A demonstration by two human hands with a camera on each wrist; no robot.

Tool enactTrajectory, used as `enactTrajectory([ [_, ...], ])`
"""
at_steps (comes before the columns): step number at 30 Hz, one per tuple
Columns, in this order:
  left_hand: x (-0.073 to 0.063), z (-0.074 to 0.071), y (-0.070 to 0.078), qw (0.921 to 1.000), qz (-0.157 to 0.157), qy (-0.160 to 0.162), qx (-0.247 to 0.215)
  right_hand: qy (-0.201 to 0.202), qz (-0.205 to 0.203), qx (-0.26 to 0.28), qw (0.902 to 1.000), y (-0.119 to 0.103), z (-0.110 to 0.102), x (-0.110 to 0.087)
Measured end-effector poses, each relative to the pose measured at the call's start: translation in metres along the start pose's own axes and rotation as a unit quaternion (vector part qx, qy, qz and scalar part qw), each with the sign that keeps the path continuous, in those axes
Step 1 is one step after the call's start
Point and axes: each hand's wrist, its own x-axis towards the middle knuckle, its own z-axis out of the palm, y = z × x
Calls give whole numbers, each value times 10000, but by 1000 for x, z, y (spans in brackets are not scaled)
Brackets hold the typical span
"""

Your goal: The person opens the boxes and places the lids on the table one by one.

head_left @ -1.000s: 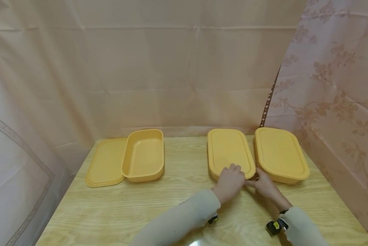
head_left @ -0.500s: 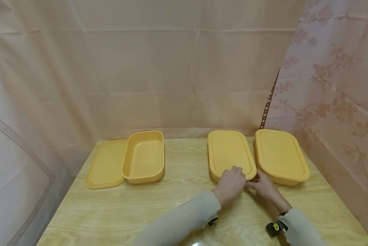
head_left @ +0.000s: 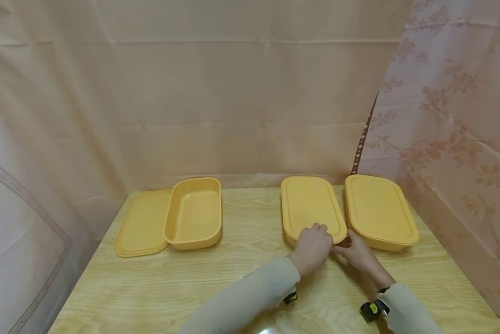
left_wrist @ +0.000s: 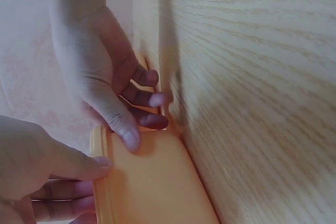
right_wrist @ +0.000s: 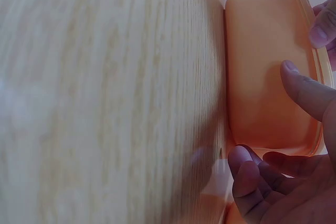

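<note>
Right of centre in the head view stands a yellow lidded food container (right_wrist: pixel 257 98), its lid (head_left: pixel 310 204) lying on top. My left hand (head_left: pixel 312 248) is at the lid's front edge, fingers over the top and thumb at the rim (left_wrist: pixel 100 192). At the container's front right corner is my right hand (head_left: pixel 360 255). In the right wrist view its thumb (right_wrist: pixel 304 90) lies against the front wall, while the fingers bend round the corner on the other side. The inside of this container is hidden by the lid.
Close on the right stands a second yellow lidded container (head_left: pixel 381 208). Over to the left, an uncovered container (head_left: pixel 193 213) overlaps a loose yellow lid (head_left: pixel 143 225). All rest on a wooden table (head_left: pixel 150 292), with curtains (head_left: pixel 250 106) behind and at both sides.
Both hands keep to the same corner of the container, with hardly any movement. The whole head view shifts slightly.
</note>
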Motion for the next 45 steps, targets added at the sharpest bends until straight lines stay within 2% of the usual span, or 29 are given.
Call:
enactTrajectory([
  [5,1,-2,-2,9999,53,-40,-77,46,21,79,10000,1,2,-1],
  [10,1,-4,-5,9999,-18,63,-155,49,121,194,9997,2,2,0],
  [20,-3,-6,-7,9998,-61,169,-58,101,139,340,9993,1,3,0],
  [26,-4,-5,-9,9994,-85,332,-81,68,128,379,9992,3,2,0],
  [34,-9,-5,-9,9973,-78,659,327,84,138,439,9989,2,1,-1],
  [45,-11,-3,-12,9963,-186,801,238,78,251,505,9984,-2,1,-2],
])
